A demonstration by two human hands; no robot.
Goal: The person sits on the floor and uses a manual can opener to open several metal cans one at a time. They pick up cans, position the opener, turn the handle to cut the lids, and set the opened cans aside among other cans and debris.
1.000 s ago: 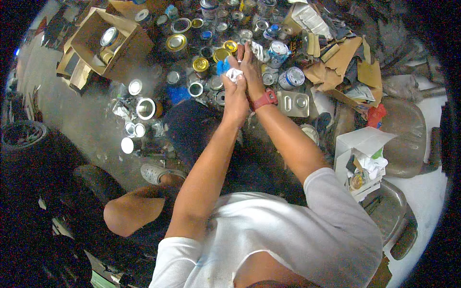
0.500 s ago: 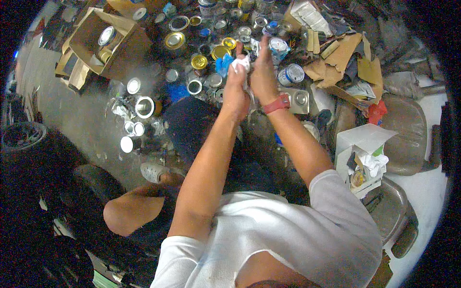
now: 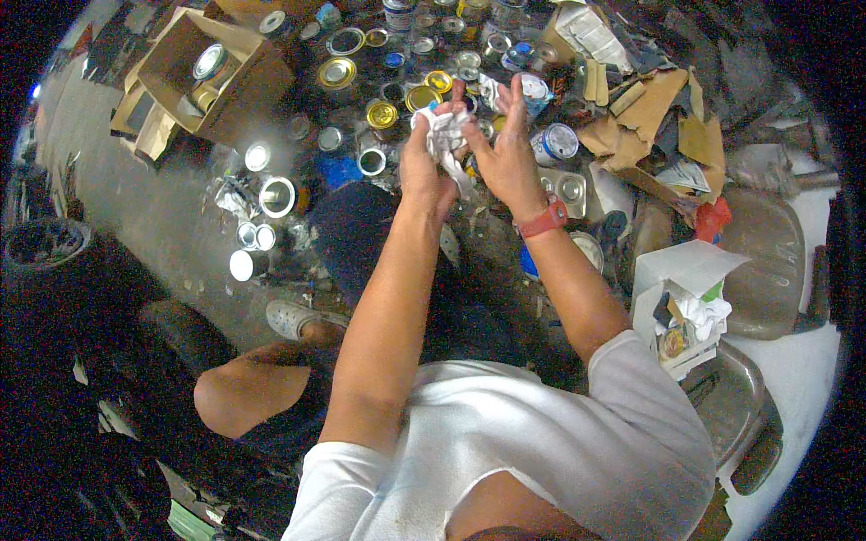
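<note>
A crumpled white cloth (image 3: 448, 135) lies across the palm and fingers of my left hand (image 3: 424, 171), and part of it hangs down between my two hands. Close beside it is my right hand (image 3: 510, 167), fingers spread and thumb tip near the cloth's edge; whether it touches is hard to tell. A red band is on my right wrist. Beneath and beyond my hands stand many paint cans and lids, among them a gold-lidded can (image 3: 382, 114) to the left and a white-and-blue can (image 3: 555, 143) to the right.
An open cardboard box (image 3: 244, 95) holding cans sits at the far left. Torn cardboard (image 3: 645, 117) is piled at the right, near a white box (image 3: 686, 266) with crumpled paper and brown chairs (image 3: 762, 261). Several cans (image 3: 277, 197) stand on the floor at left.
My hands have moved apart from a rubbing position, the right one turning outward with fingers spread. The cloth shows more widely, and a blue patch beside it is mostly hidden.
</note>
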